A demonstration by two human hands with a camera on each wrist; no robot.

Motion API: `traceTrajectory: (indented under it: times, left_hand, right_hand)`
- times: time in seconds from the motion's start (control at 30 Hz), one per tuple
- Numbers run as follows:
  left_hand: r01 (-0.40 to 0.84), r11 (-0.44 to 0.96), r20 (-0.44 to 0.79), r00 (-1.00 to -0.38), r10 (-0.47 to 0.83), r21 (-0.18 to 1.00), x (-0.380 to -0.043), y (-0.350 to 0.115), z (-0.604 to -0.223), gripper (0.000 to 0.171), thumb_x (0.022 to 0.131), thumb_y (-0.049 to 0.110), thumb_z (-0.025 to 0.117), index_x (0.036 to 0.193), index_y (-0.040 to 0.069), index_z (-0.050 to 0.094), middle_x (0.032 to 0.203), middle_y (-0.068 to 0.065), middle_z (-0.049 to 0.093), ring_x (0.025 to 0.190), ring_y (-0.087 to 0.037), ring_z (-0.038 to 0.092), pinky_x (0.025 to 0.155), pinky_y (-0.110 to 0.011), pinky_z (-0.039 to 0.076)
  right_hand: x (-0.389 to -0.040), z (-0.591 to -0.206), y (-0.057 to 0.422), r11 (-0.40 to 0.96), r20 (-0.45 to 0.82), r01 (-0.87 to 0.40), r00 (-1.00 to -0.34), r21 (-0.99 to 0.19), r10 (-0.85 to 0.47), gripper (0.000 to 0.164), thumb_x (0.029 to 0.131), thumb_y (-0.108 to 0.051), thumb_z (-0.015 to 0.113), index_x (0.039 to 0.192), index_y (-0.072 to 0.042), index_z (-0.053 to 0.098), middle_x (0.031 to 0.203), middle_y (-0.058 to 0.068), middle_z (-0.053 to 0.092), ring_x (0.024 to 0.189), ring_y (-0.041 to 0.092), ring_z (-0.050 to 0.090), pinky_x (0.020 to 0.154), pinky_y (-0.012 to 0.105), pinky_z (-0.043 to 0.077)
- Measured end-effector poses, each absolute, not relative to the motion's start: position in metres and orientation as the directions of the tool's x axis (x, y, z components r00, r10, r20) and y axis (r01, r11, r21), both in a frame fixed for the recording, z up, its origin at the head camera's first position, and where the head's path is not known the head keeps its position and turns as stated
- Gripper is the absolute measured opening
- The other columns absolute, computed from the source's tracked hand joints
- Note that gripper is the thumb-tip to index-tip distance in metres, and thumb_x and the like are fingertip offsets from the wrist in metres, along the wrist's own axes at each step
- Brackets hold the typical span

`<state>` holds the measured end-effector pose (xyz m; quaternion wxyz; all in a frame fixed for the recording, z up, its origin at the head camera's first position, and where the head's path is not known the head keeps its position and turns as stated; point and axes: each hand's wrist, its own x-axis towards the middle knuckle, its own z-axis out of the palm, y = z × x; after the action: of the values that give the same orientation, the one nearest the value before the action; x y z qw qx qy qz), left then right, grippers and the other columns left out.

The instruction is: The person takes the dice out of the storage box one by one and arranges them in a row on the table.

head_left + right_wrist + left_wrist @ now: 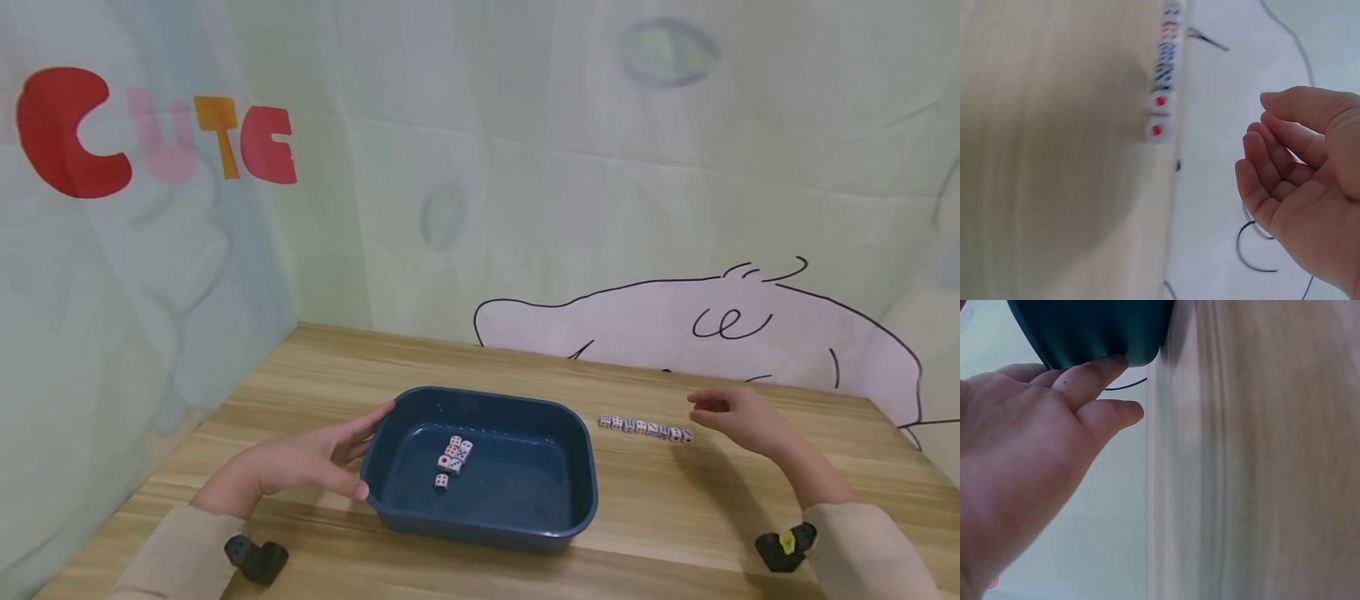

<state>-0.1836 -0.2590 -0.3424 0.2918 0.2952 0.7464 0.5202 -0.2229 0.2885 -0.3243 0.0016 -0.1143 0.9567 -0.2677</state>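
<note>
A dark blue plastic tray (517, 492) sits on the table, with several white dice (453, 454) lying together in its left half. My left hand (315, 458) touches the tray's left side, thumb near the front corner and fingers along the wall; in the left wrist view the fingertips of the left hand (1054, 419) meet the tray's outer wall (1097, 331). To the right of the tray, more white dice (645, 427) stand in a straight row. Above the right end of that row hovers my right hand (738, 419), its fingers loosely bent with nothing between them in the right wrist view.
The wooden table (337, 367) reaches back to a printed cloth backdrop (420, 150) with a line-drawn animal figure (660, 325). A second cloth wall with coloured letters (75, 133) stands on the left. Each wrist wears a small black camera (257, 558).
</note>
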Motion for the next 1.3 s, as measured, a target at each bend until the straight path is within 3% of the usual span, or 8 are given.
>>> traceTrajectory:
  times: [0.17,0.33,0.57,0.7,0.93,1.13,1.3]
  left_hand:
    - [0.146,0.285,-0.123,-0.656,0.745,0.947,-0.183,-0.260,-0.343,0.103,0.086,0.015,0.070,0.154,0.008,-0.007,0.158,-0.027,0.000,0.140,-0.055,0.009,0.109,-0.053,0.021]
    - [0.151,0.287,-0.121,-0.657,0.744,0.946,-0.183,-0.260,-0.342,0.103,0.086,0.015,0.070,0.154,0.008,-0.007,0.158,-0.027,0.000,0.140,-0.054,0.010,0.109,-0.043,0.026]
    - [0.152,0.299,-0.126,-0.667,0.734,0.942,-0.181,-0.261,-0.342,0.103,0.086,0.015,0.070,0.154,0.008,-0.007,0.158,-0.028,0.001,0.140,-0.055,0.011,0.109,-0.062,0.017]
    - [0.150,0.297,-0.126,-0.665,0.736,0.943,-0.182,-0.260,-0.342,0.103,0.086,0.015,0.070,0.154,0.007,-0.007,0.158,-0.027,0.000,0.140,-0.054,0.010,0.109,-0.060,0.018]
    - [0.135,0.276,-0.125,-0.650,0.750,0.952,-0.183,-0.260,-0.342,0.104,0.086,0.015,0.070,0.154,0.006,-0.008,0.158,-0.028,-0.001,0.141,-0.053,0.008,0.107,-0.035,0.028]
    - [0.126,0.277,-0.132,-0.651,0.747,0.952,-0.183,-0.260,-0.342,0.104,0.086,0.015,0.071,0.154,0.007,-0.008,0.158,-0.027,-0.001,0.141,-0.053,0.007,0.107,-0.035,0.029]
    - [0.129,0.276,-0.129,-0.651,0.748,0.952,-0.183,-0.260,-0.343,0.104,0.086,0.015,0.071,0.154,0.007,-0.008,0.158,-0.027,-0.001,0.141,-0.053,0.008,0.104,-0.028,0.031]
  right_hand:
    - [-0.218,-0.311,0.275,0.820,0.096,-0.250,-0.967,-0.515,-0.235,0.036,0.093,-0.018,0.063,0.117,0.009,0.062,0.104,0.016,0.068,0.093,0.025,0.064,0.074,0.034,0.052]
    - [-0.211,-0.300,0.255,0.813,0.114,-0.283,-0.958,-0.509,-0.262,0.035,0.092,-0.020,0.065,0.116,0.004,0.064,0.102,0.011,0.069,0.091,0.020,0.063,0.074,0.033,0.051]
    - [-0.204,-0.291,0.229,0.778,0.135,-0.344,-0.937,-0.525,-0.323,0.031,0.091,-0.019,0.066,0.116,-0.001,0.065,0.102,0.007,0.068,0.088,0.017,0.061,0.073,0.028,0.051]
    - [-0.201,-0.288,0.215,0.748,0.152,-0.392,-0.916,-0.536,-0.371,0.029,0.090,-0.017,0.067,0.116,-0.002,0.066,0.104,0.008,0.067,0.088,0.017,0.061,0.073,0.026,0.052]
    - [-0.201,-0.284,0.190,0.713,0.154,-0.440,-0.889,-0.546,-0.430,0.027,0.089,-0.014,0.067,0.113,-0.002,0.067,0.101,0.007,0.068,0.087,0.016,0.061,0.074,0.028,0.052]
    - [-0.201,-0.287,0.167,0.692,0.121,-0.461,-0.868,-0.555,-0.481,0.026,0.090,-0.015,0.066,0.113,-0.003,0.067,0.096,0.002,0.067,0.084,0.014,0.060,0.071,0.028,0.051]
    - [-0.202,-0.292,0.149,0.680,0.113,-0.493,-0.845,-0.543,-0.522,0.026,0.090,-0.016,0.067,0.113,-0.003,0.068,0.095,0.000,0.067,0.083,0.013,0.059,0.072,0.028,0.051]
